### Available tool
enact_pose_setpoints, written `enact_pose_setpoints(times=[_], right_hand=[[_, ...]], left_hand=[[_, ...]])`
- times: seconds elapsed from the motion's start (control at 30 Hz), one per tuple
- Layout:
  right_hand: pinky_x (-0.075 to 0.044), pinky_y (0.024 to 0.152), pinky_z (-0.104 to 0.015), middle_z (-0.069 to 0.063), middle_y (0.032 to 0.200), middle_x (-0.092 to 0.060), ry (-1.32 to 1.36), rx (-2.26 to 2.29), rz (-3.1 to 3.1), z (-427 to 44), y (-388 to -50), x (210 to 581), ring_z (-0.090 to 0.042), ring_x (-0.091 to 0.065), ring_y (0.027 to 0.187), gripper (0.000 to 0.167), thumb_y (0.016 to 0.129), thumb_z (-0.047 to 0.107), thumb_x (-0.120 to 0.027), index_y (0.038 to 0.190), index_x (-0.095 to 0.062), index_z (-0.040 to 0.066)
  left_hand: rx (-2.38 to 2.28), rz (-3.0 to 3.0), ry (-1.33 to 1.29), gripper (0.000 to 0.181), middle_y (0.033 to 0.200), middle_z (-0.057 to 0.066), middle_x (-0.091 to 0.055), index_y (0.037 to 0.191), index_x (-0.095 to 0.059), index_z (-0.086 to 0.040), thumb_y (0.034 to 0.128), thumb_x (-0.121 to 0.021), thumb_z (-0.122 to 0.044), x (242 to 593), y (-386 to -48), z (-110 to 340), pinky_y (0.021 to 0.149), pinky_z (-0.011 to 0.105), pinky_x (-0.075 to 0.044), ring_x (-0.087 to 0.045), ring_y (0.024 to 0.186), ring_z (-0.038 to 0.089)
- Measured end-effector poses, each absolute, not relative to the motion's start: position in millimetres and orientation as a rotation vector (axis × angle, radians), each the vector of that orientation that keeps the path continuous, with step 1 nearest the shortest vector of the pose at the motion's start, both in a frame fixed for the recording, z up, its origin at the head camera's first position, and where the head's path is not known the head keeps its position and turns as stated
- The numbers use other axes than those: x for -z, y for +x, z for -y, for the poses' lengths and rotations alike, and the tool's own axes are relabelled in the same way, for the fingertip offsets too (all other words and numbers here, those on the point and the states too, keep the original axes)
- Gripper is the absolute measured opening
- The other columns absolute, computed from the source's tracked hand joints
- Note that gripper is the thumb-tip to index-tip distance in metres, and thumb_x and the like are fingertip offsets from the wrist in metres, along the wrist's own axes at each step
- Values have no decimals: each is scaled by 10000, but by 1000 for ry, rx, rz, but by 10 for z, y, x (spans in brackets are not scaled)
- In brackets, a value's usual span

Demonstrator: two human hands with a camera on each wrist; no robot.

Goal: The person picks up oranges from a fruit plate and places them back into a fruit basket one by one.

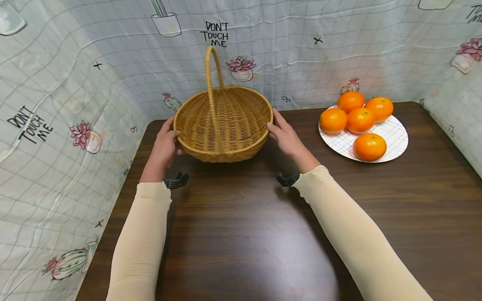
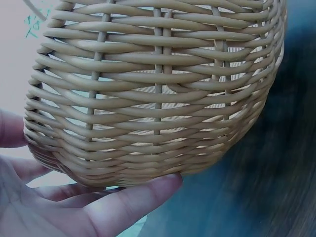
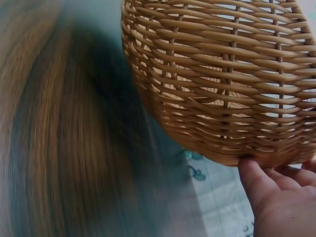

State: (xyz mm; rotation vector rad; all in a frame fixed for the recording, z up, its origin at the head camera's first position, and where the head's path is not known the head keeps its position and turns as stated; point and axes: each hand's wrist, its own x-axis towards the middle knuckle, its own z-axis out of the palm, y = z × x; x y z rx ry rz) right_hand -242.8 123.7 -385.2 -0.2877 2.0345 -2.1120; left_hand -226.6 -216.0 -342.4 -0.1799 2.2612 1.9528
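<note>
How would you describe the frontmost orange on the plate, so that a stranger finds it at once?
On the dark brown table, right of the wicker basket, find the white plate with thin grid lines. The orange lies alone on its near part, while the other four oranges cluster together behind it.

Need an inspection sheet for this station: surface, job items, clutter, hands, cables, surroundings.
Surface: dark wood-grain table, bright glare near the front.
Job items: wicker basket, handle upright; table contact can't be told.
Clutter: beside the basket, to its right, white plate with five oranges.
Hands: left hand and right hand hold opposite sides of the basket; dark band at each wrist.
Cables: nothing seen.
Surroundings: pale printed cloth behind and at both sides.
</note>
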Motion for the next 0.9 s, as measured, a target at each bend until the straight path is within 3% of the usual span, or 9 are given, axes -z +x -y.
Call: enact_pose_setpoints(times=[0.3,0.63,0.9], right_hand=[[-262,1174,-436,-21,1643,-73,-256,2111,-2074,-1466,-2393,3854,-208,-208,1486,610,1058,197,-366,1576,-45,175],[-263,1171,-454,-29,1645,-68,-218,2080,-2160,-1748,-2370,3826,-247,-239,1474,595,1064,238,-336,1575,-43,150],[-217,1182,-479,-72,1645,-34,-142,2051,-2178,-1881,-2187,3651,-285,-196,1483,587,1066,205,-312,1569,-26,103]], left_hand=[[-1918,-2306,-125,546,1501,165,-346,1554,-184,-283,1035,-302,-162,3456,-2279,1949,698,307,-563,-489,1248,364],[-1904,-2296,-32,546,1480,179,-377,1561,-148,-287,1049,-312,-190,3505,-2338,1705,759,342,-582,-510,1271,360],[-1884,-2266,5,556,1496,185,-336,1567,-116,-287,1054,-313,-202,3568,-2337,1520,874,456,-551,-480,1294,369]])
